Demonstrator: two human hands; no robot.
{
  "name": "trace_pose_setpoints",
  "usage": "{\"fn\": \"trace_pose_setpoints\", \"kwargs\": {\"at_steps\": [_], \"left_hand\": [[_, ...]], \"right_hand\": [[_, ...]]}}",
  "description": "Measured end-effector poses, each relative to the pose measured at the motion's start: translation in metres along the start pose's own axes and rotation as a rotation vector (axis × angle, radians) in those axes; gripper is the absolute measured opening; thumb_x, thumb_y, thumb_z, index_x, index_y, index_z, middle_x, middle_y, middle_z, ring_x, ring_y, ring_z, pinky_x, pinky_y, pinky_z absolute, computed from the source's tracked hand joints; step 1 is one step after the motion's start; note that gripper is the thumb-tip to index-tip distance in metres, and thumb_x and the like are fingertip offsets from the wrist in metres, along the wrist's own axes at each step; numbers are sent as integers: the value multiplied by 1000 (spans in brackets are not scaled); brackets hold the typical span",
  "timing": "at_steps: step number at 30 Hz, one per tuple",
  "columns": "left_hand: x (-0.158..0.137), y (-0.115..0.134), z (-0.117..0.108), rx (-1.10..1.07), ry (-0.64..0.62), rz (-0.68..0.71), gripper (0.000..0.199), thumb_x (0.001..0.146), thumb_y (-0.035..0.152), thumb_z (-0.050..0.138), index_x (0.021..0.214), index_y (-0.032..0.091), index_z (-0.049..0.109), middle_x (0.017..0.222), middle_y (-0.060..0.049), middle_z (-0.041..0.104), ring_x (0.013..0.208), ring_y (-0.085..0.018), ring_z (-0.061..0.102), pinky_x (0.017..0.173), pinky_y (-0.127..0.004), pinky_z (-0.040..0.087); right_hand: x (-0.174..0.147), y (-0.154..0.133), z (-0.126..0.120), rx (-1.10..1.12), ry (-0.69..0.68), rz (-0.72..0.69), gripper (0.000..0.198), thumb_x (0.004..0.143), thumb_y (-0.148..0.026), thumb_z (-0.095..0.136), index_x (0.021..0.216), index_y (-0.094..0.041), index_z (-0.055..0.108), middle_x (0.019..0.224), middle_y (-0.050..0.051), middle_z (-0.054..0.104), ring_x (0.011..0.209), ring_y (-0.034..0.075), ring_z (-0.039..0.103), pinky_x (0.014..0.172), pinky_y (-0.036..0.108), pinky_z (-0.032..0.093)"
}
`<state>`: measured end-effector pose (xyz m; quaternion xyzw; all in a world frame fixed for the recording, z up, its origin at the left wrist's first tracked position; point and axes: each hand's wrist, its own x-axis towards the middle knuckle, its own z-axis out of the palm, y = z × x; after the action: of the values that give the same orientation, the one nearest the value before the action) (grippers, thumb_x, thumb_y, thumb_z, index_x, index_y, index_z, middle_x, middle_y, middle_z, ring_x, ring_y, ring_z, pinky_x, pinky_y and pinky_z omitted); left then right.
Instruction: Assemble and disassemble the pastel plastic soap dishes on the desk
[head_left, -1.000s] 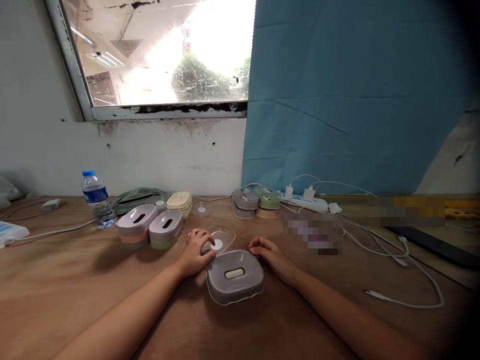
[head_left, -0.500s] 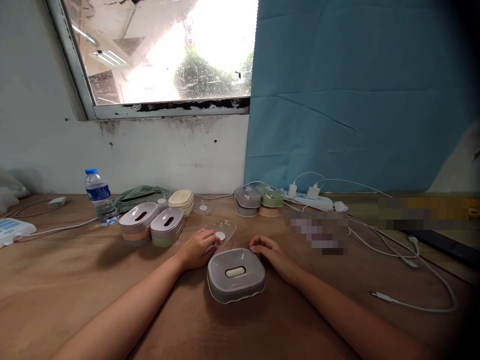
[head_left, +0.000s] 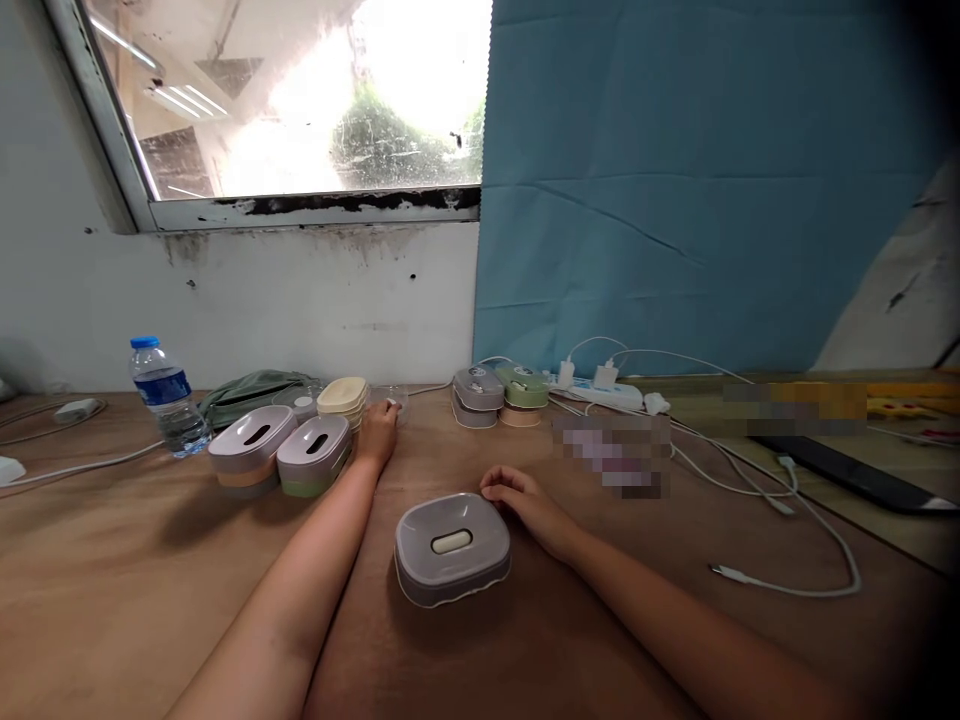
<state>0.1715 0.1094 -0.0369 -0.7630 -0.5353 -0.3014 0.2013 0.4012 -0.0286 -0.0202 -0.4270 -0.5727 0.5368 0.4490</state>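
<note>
A grey rounded box [head_left: 427,568] with an oval slot in its dished top stands in front of me; a pale piece shows in the slot. My right hand [head_left: 525,500] rests by its far right corner, fingers loosely curled, thumb apart and nothing held. Farther back, my left hand [head_left: 379,432] is closed at the edge of a clear plastic cover [head_left: 396,396] with a white disc, beside a stack of cream trays [head_left: 343,394]. Its fingertips are partly hidden. Two pinkish slotted boxes, one with an orange band [head_left: 246,474] and one with a green base [head_left: 307,482], stand left of my forearm.
Grey [head_left: 478,392] and green [head_left: 523,386] lidded boxes stand by the wall. A water bottle [head_left: 169,400] and a green pouch [head_left: 251,392] are at the left. White cables [head_left: 787,590] and a power strip [head_left: 622,396] lie to the right.
My left hand has moved away from me and left, from beside the grey box to the back, and the clear cover went with it. My right hand stays by the box. The view has shifted right.
</note>
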Motion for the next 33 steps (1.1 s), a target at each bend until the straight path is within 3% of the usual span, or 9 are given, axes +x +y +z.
{"fn": "trace_pose_setpoints", "kwargs": {"at_steps": [9,13,17,21,26,33], "left_hand": [[-4,5,-7,42,-39,-15,32,79,17,42,109,14,53,99,-11,55,95,-23,48,87,-37,33],[-28,20,-39,40,-13,9,37,74,12,44,110,17,52,107,-9,52,103,-23,44,95,-37,25],[-69,27,-85,81,-4,4,30,72,10,45,98,21,56,97,-7,54,94,-23,46,87,-37,29],[-97,12,-111,152,12,-209,22,72,10,43,87,21,55,83,-5,52,81,-21,50,73,-34,33],[-97,-8,-109,11,24,-594,13,71,14,43,82,20,48,87,-2,48,65,-15,51,51,-24,33],[-93,-3,-110,-143,-1,-600,10,71,15,44,78,20,47,84,-1,46,65,-12,50,47,-21,31]], "right_hand": [[-1,0,0,2,-2,2,5,62,-20,56,65,-17,54,60,-5,50,57,10,41,57,23,31],[-2,0,0,-6,-4,2,4,62,-20,55,65,-17,54,61,-5,51,56,9,41,56,23,31],[-2,0,1,-12,-6,-7,5,62,-20,56,64,-17,54,60,-5,51,56,10,41,56,23,31],[-2,-1,1,-27,-8,1,5,62,-21,56,64,-17,53,61,-5,51,57,10,41,56,23,31],[-1,0,0,-42,-16,-13,6,62,-22,55,65,-17,53,61,-4,51,57,10,41,56,23,31],[-1,2,-2,-82,-22,-11,7,64,-23,55,66,-17,53,62,-4,50,57,10,41,56,23,31]]}}
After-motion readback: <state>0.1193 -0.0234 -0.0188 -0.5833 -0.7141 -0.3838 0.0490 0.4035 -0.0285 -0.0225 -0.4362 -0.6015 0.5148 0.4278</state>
